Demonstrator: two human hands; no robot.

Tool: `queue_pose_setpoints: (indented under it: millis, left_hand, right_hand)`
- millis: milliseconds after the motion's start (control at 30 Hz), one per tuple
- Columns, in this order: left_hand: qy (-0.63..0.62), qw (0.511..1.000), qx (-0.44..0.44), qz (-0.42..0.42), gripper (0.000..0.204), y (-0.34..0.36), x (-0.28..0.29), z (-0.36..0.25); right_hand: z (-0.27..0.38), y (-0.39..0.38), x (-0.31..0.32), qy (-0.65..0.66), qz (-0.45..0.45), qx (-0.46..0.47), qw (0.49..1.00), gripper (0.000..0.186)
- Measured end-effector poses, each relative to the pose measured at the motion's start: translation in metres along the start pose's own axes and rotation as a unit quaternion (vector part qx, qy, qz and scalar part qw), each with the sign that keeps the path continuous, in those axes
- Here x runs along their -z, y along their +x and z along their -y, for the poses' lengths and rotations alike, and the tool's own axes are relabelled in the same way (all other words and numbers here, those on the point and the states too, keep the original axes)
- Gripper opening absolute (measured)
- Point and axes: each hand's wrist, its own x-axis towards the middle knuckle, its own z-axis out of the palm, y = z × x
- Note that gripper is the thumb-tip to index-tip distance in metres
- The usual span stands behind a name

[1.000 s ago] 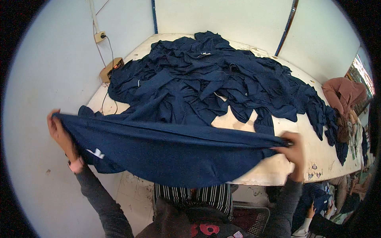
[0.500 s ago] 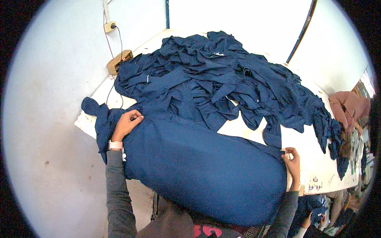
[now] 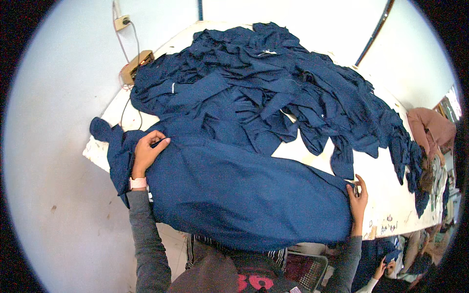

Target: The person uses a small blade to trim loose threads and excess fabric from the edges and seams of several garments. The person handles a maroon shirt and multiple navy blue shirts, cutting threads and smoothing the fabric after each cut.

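Observation:
A navy-blue garment (image 3: 244,195) is stretched between my hands, its broad smooth panel hanging over the table's near edge. At its upper left, my left hand (image 3: 149,150) is closed, fingers pinching the cloth. My right hand (image 3: 357,198) grips the garment's right corner between thumb and fingers; a small dark thing shows among those fingers, too small to name. Beyond my hands lies a large crumpled heap of navy garments (image 3: 244,88), which the held panel touches on its left side. A bunched sleeve-like part (image 3: 115,146) lies left of my left wrist.
The white table (image 3: 376,205) has a wall to its left. A brown box (image 3: 136,67) with cables sits at its far left edge, below a wall socket (image 3: 121,22). A plastic basket (image 3: 312,268) stands below the near edge. Other people (image 3: 432,129) work at the right.
The garment's lower edge has risen, uncovering the basket below. Fresh creases show in the panel. My right fingers have shifted on the corner, and the view has moved slightly.

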Motion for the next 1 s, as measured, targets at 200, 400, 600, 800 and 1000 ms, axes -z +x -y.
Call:
queue_pose_setpoints:
  millis: [200,400,600,800,1000]
  left_hand:
    - [0.020,1.000,0.016,0.004,0.021,-0.003,0.002,-0.005]
    - [0.254,0.962,-0.091,-0.044,0.031,-0.007,0.005,-0.026]
    - [0.064,0.974,-0.212,-0.039,0.044,-0.082,-0.041,-0.184]
    - [-0.044,0.948,-0.310,0.052,0.067,-0.144,-0.111,-0.234]
    - [-0.122,0.946,-0.297,-0.034,0.029,-0.167,-0.124,-0.222]
  right_hand:
    - [-0.003,0.003,-0.009,0.000,-0.015,0.042,0.999,0.019]
    - [0.019,-0.002,-0.019,0.136,0.031,-0.019,0.990,0.014]
    - [0.196,-0.054,-0.043,0.405,0.220,-0.034,0.887,0.018]
    - [0.250,-0.085,-0.072,0.514,0.315,0.017,0.798,0.010]
    - [0.260,-0.104,-0.073,0.526,0.326,0.004,0.786,0.011]
